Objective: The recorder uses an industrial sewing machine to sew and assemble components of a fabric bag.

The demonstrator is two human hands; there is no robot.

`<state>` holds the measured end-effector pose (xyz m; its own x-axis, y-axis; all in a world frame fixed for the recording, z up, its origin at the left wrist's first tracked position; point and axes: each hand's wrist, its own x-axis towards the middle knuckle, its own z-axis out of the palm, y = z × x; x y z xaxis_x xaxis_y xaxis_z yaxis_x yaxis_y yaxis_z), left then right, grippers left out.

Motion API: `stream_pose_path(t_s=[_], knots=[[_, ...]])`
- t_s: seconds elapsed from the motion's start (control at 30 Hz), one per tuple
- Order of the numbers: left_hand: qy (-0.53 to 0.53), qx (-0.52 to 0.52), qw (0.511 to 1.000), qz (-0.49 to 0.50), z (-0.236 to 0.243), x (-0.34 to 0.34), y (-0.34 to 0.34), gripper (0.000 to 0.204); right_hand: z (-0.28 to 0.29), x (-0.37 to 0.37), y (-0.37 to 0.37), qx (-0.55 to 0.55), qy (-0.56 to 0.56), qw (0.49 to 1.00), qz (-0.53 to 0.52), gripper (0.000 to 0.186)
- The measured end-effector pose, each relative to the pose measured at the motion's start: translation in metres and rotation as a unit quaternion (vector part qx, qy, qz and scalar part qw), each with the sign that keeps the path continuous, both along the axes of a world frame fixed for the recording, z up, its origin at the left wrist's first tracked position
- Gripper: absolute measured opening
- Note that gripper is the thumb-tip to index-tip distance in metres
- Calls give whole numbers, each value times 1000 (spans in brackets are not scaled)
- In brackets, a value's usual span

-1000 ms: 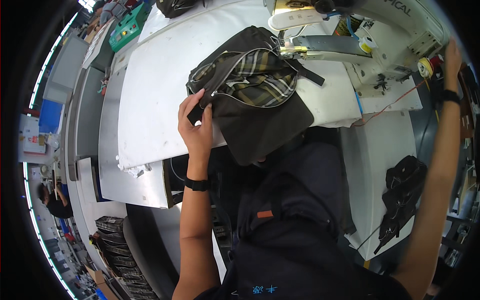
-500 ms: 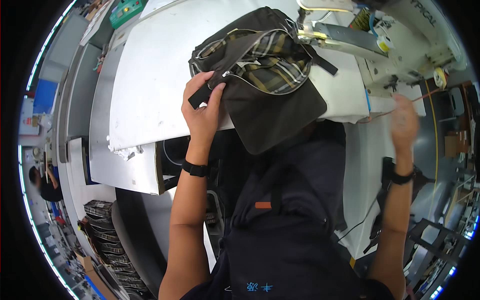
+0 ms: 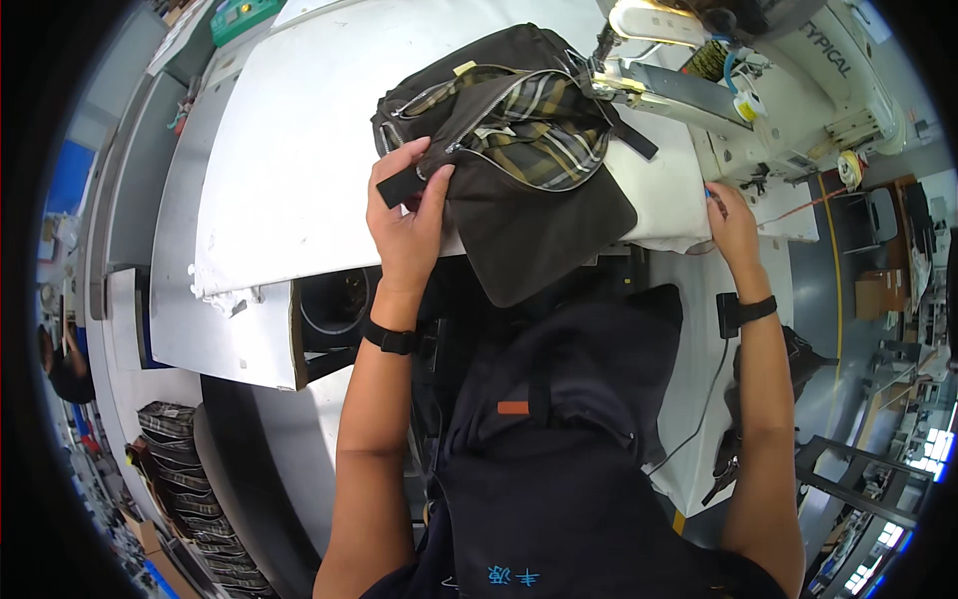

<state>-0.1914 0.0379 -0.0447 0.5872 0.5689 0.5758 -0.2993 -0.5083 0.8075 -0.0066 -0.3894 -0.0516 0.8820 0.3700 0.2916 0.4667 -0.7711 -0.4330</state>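
A dark brown bag with open zips and a plaid lining lies on the white padded worktable, its flap over the front edge. My left hand grips the bag's left side, thumb and fingers closed beside a short black strap. My right hand is at the table's right edge, fingers curled by a small blue item, mostly hidden, so what they grip is unclear. The sewing machine stands at the right, its arm reaching to the bag's upper right.
Stacked plaid pieces lie at lower left. A dark bag and a cable are on the lower surface at right. A green device is at top left. A co-worker works at far left. A thread spool sits by the machine.
My right hand has come down and leftward from the machine's far right to the table's edge beside the bag. My left hand and the bag sit slightly farther right in view.
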Motion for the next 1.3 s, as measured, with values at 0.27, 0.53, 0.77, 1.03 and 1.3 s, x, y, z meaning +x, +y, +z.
stream_pose_path(t_s=[0.27, 0.53, 0.77, 1.03, 1.3], knots=[[-9, 34, 999, -6, -6, 0, 2, 32, -8, 11, 3, -53, -14, 998, -27, 29], [-43, 59, 997, 0, -9, 2, 4, 33, -3, -3, -18, -126, 41, 988, -82, 26], [-35, 24, 999, -18, -13, 1, 6, 31, 59, -57, 27, 24, 44, 997, -52, 27], [-7, 12, 1000, 2, -9, 0, 2, 32, 121, -100, 187, -17, 30, 977, 212, 28], [-18, 1, 1000, 5, -14, 1, 3, 32, 133, -87, 260, -204, -168, 934, 241, 19]])
